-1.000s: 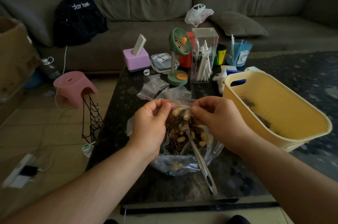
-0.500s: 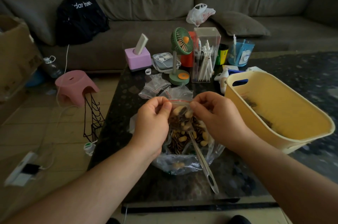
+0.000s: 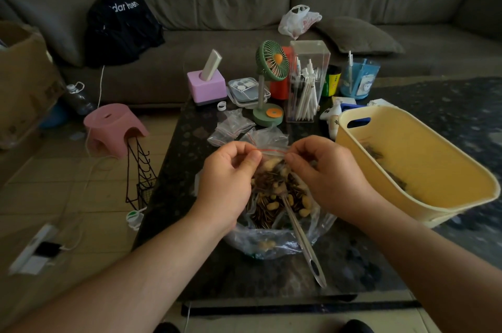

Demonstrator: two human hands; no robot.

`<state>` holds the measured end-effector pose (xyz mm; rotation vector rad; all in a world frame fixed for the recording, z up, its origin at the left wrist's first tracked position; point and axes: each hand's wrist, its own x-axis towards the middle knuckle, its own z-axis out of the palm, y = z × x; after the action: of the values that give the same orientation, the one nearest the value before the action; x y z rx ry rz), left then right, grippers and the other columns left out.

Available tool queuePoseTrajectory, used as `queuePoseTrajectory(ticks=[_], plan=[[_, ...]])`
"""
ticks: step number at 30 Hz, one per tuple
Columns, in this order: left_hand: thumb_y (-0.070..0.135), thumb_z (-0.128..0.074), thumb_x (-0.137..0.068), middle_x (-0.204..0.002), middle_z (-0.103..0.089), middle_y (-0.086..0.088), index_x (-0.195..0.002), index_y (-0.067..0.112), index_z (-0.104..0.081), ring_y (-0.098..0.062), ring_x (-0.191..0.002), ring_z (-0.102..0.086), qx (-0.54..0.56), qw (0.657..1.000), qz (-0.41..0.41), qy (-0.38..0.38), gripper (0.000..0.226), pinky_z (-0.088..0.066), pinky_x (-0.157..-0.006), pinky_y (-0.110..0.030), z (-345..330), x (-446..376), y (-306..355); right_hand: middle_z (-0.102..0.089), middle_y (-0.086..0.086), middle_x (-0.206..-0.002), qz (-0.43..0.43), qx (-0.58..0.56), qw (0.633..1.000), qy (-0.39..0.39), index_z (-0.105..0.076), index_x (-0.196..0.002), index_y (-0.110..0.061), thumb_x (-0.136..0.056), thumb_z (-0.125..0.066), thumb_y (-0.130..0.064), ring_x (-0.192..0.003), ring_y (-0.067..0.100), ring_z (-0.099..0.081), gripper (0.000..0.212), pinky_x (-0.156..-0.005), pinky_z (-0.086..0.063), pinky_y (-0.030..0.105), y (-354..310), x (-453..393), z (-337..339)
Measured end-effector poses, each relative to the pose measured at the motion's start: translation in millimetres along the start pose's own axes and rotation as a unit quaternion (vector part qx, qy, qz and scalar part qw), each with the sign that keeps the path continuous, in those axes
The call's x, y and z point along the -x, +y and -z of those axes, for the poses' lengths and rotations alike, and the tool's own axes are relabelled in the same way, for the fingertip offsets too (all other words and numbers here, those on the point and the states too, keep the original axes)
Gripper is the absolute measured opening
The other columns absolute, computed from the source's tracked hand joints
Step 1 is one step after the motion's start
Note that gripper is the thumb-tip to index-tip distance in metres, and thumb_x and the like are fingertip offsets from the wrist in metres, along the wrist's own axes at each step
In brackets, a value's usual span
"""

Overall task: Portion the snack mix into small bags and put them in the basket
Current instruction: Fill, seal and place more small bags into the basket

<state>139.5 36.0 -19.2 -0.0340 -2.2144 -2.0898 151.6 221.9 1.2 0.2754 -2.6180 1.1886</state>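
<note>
Left hand (image 3: 226, 183) and right hand (image 3: 330, 178) each pinch one end of the small bag's (image 3: 271, 167) red zip strip. Clear bag hangs between them, holding peanuts and dark seeds, directly above the big open mix bag (image 3: 274, 226) with spoon (image 3: 304, 240). Yellow basket (image 3: 423, 167) sits right of the right hand.

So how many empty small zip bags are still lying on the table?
2 that I can tell apart: empty zip bags overlapping behind the left hand, in front of the green fan. More may be hidden in the pile.
</note>
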Motion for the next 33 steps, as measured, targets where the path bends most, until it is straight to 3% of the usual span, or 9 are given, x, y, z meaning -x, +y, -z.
queuePoseTrajectory(ticks=[3,8,11,16,22,25,27,30,33], plan=[[0.016,-0.07,-0.1,-0.092,-0.079,0.007,-0.096,0.028,-0.073,-0.01,-0.088,-0.076,-0.04,0.998,-0.046,-0.025,0.013,-0.061,-0.079,-0.028,3.5,-3.5,0.1,-0.067,-0.011,-0.087,0.002,0.004,1.0,-0.004,-0.07,-0.094,-0.026,-0.1,-0.066,-0.026,-0.078,0.006,-0.064,0.007,-0.066,-0.054,0.024,1.0,-1.9,6.3],[0.02,-0.073,-0.099,-0.097,-0.08,0.008,-0.102,0.03,-0.076,-0.008,-0.093,-0.077,-0.052,0.995,-0.051,-0.067,0.011,-0.062,-0.085,-0.031,8.0,-4.8,-4.4,-0.071,-0.009,-0.088,-0.022,-0.029,0.999,-0.031,-0.07,-0.095,-0.032,-0.099,-0.067,-0.03,-0.08,0.007,-0.068,0.006,-0.072,-0.06,0.03,2.8,-1.2,11.5],[0.019,-0.07,-0.101,-0.095,-0.079,0.008,-0.099,0.03,-0.075,-0.007,-0.091,-0.075,-0.063,0.995,-0.045,-0.062,0.012,-0.061,-0.083,-0.029,7.7,-5.7,-6.9,-0.072,-0.01,-0.088,-0.025,-0.045,0.998,-0.042,-0.07,-0.095,-0.035,-0.097,-0.07,-0.03,-0.081,0.005,-0.068,0.005,-0.074,-0.06,0.027,1.9,-0.4,10.5],[0.024,-0.065,-0.105,-0.09,-0.073,0.012,-0.098,0.032,-0.071,0.005,-0.085,-0.067,-0.16,0.983,-0.066,-0.058,0.012,-0.049,-0.068,-0.006,4.9,0.7,-2.2,-0.069,-0.014,-0.092,-0.005,-0.017,0.998,-0.056,-0.067,-0.094,-0.041,-0.094,-0.075,-0.03,-0.088,-0.001,-0.065,0.014,-0.076,-0.056,0.018,-0.2,0.0,2.4],[0.032,-0.062,-0.102,-0.098,-0.068,0.014,-0.103,0.026,-0.07,-0.003,-0.092,-0.066,-0.296,0.926,-0.225,-0.068,0.011,-0.058,-0.074,-0.024,16.3,-7.5,-5.8,-0.063,-0.021,-0.091,0.071,0.068,0.995,-0.018,-0.074,-0.098,-0.028,-0.095,-0.074,-0.026,-0.089,-0.003,-0.061,0.003,-0.075,-0.047,0.008,7.5,-1.9,4.6],[0.029,-0.062,-0.1,-0.097,-0.064,0.014,-0.1,0.023,-0.069,-0.005,-0.091,-0.063,-0.317,0.91,-0.261,-0.058,0.009,-0.056,-0.073,-0.026,15.2,-7.1,-4.4,-0.059,-0.021,-0.087,0.114,0.086,0.99,-0.009,-0.074,-0.094,-0.022,-0.095,-0.071,-0.024,-0.085,-0.003,-0.06,0.003,-0.074,-0.047,0.01,7.1,-1.9,2.0],[0.029,-0.063,-0.099,-0.094,-0.065,0.013,-0.097,0.024,-0.069,-0.004,-0.088,-0.064,-0.301,0.919,-0.249,-0.054,0.008,-0.054,-0.07,-0.023,13.2,-6.1,-5.6,-0.06,-0.018,-0.085,0.115,0.077,0.99,0.0,-0.073,-0.091,-0.022,-0.096,-0.071,-0.022,-0.083,-0.002,-0.059,0.005,-0.072,-0.046,0.01,7.2,-2.8,-0.6],[0.031,-0.066,-0.1,-0.091,-0.072,0.01,-0.099,0.03,-0.07,-0.005,-0.085,-0.07,-0.226,0.956,-0.169,-0.079,0.004,-0.056,-0.069,-0.019,12.6,-5.4,-6.1,-0.065,-0.013,-0.086,0.048,0.015,0.999,-0.01,-0.073,-0.095,-0.023,-0.098,-0.07,-0.023,-0.08,0.001,-0.062,0.005,-0.069,-0.049,0.012,6.6,-3.4,-0.2],[0.026,-0.068,-0.102,-0.093,-0.076,0.013,-0.101,0.034,-0.071,-0.004,-0.086,-0.074,-0.146,0.978,-0.107,-0.106,0.008,-0.062,-0.077,-0.027,13.4,-5.1,-3.3,-0.07,-0.009,-0.086,-0.001,-0.053,0.998,-0.031,-0.072,-0.098,-0.03,-0.098,-0.07,-0.025,-0.075,0.003,-0.066,0.005,-0.068,-0.055,0.019,5.2,-1.4,1.1]])
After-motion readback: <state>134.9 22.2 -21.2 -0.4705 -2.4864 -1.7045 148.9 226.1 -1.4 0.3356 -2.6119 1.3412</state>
